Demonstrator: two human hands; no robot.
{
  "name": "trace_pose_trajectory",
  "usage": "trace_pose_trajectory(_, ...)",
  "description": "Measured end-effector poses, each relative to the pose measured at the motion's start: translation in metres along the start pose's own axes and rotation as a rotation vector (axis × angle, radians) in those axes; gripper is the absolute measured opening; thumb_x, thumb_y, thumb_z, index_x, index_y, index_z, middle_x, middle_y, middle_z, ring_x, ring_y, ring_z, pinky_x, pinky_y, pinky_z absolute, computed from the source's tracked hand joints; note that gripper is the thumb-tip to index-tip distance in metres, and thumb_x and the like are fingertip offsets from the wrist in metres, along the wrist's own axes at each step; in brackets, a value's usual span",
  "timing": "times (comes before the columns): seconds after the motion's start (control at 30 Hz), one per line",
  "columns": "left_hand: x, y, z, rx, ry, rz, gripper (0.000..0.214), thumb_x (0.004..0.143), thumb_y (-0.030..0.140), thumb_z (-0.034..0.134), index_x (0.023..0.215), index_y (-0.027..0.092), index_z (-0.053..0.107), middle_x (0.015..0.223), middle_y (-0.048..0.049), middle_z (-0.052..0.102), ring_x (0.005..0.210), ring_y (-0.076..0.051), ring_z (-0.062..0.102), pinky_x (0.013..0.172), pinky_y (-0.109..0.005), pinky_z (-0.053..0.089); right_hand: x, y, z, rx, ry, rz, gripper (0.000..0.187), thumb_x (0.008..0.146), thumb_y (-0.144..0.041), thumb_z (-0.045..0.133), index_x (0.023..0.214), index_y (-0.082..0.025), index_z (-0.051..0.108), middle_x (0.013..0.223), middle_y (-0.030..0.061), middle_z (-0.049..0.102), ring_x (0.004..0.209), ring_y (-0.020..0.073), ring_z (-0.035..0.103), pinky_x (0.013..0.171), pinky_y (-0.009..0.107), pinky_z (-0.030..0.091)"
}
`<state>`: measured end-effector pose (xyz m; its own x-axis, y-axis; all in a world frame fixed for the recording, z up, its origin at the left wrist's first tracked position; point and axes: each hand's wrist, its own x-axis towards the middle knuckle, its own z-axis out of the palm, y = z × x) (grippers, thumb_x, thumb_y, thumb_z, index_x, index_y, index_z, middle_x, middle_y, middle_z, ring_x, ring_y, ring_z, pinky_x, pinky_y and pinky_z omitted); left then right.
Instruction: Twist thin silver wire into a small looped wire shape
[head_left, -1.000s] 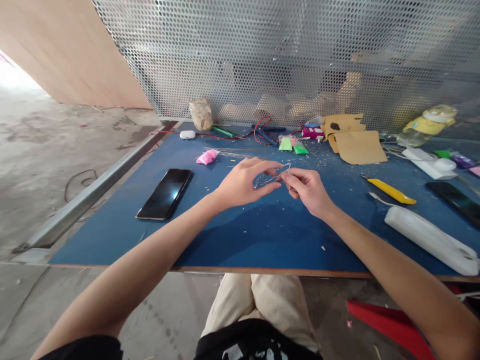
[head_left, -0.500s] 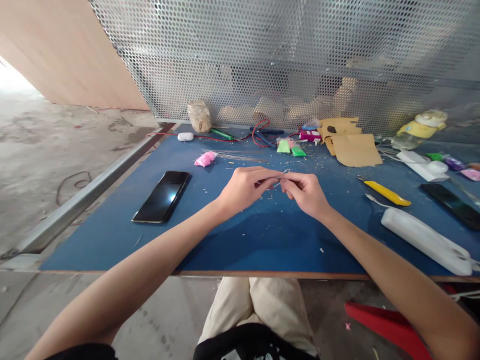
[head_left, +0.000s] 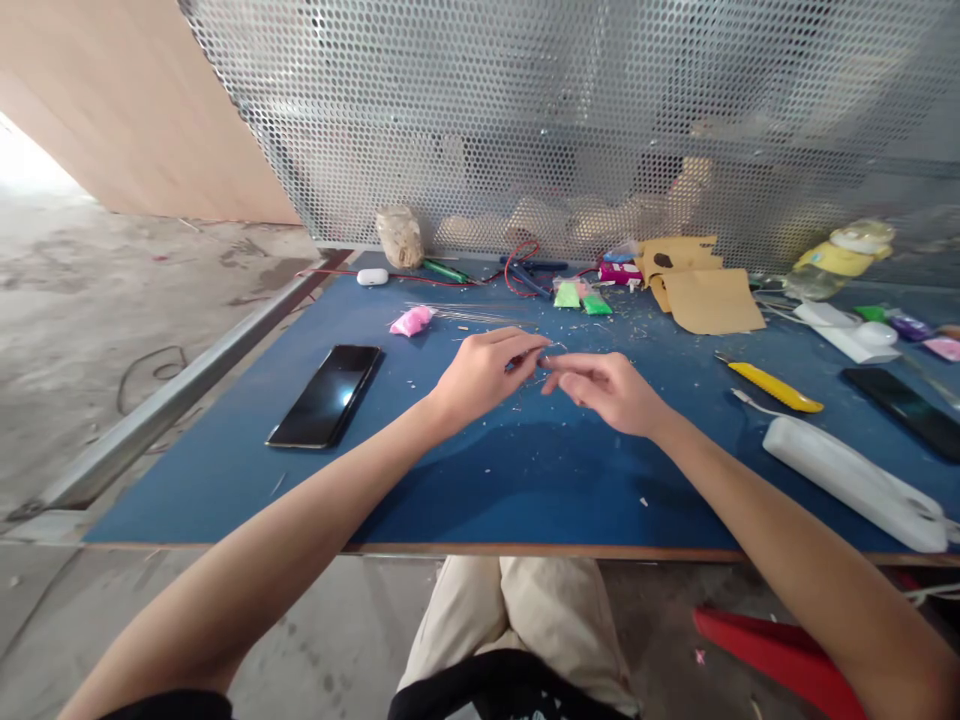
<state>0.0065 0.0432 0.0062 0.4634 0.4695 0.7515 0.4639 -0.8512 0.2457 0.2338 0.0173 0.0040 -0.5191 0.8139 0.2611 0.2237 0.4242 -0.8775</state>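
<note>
Over the middle of the blue table, my left hand (head_left: 491, 370) is closed in a pinch on something very small, mostly hidden by the fingertips. A thin, wire-like glint shows beside them, too fine to name for certain. My right hand (head_left: 604, 390) has its index finger stretched out to the left fingertips, with the thumb and other fingers loosely apart. Nothing shows in its grasp. Beyond the hands lie several thin straight wires (head_left: 472, 315) and a small bag of pink material (head_left: 412, 320).
A phone (head_left: 326, 395) lies on the left. Small green bags (head_left: 581, 296), sandpaper-like sheets (head_left: 712, 300), a yellow utility knife (head_left: 776, 387), a white elongated device (head_left: 851, 480) and a second phone (head_left: 904, 410) sit at back and right. A perforated metal panel (head_left: 480, 120) stands behind.
My right hand's thumb and fingers have come apart from their pinch, and its index finger now points out straight. The left hand keeps its pinch, shifted slightly left.
</note>
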Motion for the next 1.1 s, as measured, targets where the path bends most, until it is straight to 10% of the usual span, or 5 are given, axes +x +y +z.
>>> trace_pose_trajectory(0.07, 0.0, -0.001, -0.002, -0.029, -0.028, -0.056, 0.02, 0.098, 0.019, 0.056, 0.107, 0.018, 0.074, 0.093, -0.0034, 0.076, 0.074, -0.01, 0.072, 0.07, -0.021, 0.059, 0.0, 0.001, -0.009, 0.108, -0.113, -0.07, 0.06, 0.105, -0.054, 0.031, 0.106, -0.018, 0.079, 0.096, 0.0103, 0.077, 0.07, 0.0156, 0.064, 0.062, 0.03, 0.05)
trace_pose_trajectory(0.17, 0.0, -0.001, -0.004, -0.082, -0.063, -0.127, 0.02, 0.1, 0.023, 0.054, 0.105, 0.019, 0.074, 0.089, -0.0019, 0.075, 0.067, -0.008, 0.069, 0.068, -0.021, 0.058, 0.002, 0.003, -0.017, -0.013, 0.122, -0.149, 0.055, 0.105, -0.049, 0.037, 0.086, -0.019, 0.079, 0.078, 0.0062, 0.073, 0.06, 0.0131, 0.059, 0.057, 0.029, 0.047)
trace_pose_trajectory(0.27, 0.0, 0.0, -0.004, -0.107, -0.061, -0.16, 0.021, 0.101, 0.024, 0.053, 0.106, 0.019, 0.073, 0.088, -0.0014, 0.074, 0.064, -0.007, 0.068, 0.068, -0.021, 0.058, 0.005, 0.007, -0.018, -0.32, 0.325, -0.256, 0.021, 0.096, -0.036, 0.062, 0.103, -0.022, 0.076, 0.085, 0.0024, 0.072, 0.061, 0.012, 0.056, 0.06, 0.028, 0.049)
trace_pose_trajectory(0.67, 0.005, 0.004, 0.002, -0.116, -0.105, -0.155, 0.018, 0.097, 0.015, 0.051, 0.098, 0.017, 0.069, 0.079, -0.0003, 0.071, 0.062, -0.008, 0.065, 0.064, -0.021, 0.054, 0.01, 0.009, -0.003, -1.003, 0.415, -0.554, 0.043, 0.09, -0.047, 0.071, 0.125, -0.024, 0.065, 0.112, 0.0077, 0.073, 0.1, 0.0251, 0.068, 0.088, 0.04, 0.051)
trace_pose_trajectory(1.1, 0.006, 0.016, 0.0, -0.101, -0.189, -0.098, 0.019, 0.099, 0.018, 0.051, 0.098, 0.017, 0.07, 0.072, 0.0016, 0.068, 0.063, -0.008, 0.063, 0.065, -0.021, 0.051, 0.008, 0.004, -0.008, -0.992, 0.431, -0.618, 0.014, 0.093, -0.029, 0.068, 0.106, -0.023, 0.068, 0.101, 0.0033, 0.076, 0.089, 0.0205, 0.069, 0.08, 0.036, 0.05)
